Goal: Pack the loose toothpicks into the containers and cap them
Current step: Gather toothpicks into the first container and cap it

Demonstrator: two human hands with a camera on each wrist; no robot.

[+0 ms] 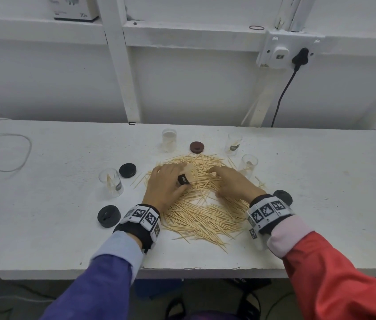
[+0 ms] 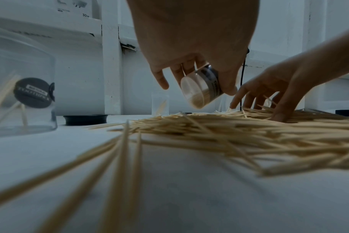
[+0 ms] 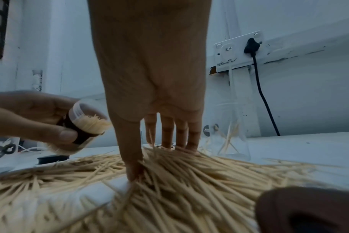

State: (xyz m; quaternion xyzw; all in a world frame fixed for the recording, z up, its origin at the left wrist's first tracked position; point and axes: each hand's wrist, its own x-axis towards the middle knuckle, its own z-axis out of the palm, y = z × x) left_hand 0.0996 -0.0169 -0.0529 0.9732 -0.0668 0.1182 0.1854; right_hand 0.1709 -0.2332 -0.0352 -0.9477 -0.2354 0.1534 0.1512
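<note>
Your left hand (image 1: 162, 185) holds the full clear plastic container (image 1: 188, 176) tilted; your right hand (image 1: 232, 183), fingers spread wide, presses the pale wooden toothpicks (image 1: 202, 218). Gather them aligned before feeding.

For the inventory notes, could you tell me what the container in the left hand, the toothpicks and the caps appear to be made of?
Container in the left hand: seemingly clear plastic with a dark label band; the toothpicks packed inside show through its wall. Toothpicks: pale, matte slivers, probably wood or bamboo. Black cap and brown cap: opaque with a dull finish, likely moulded plastic.
</note>
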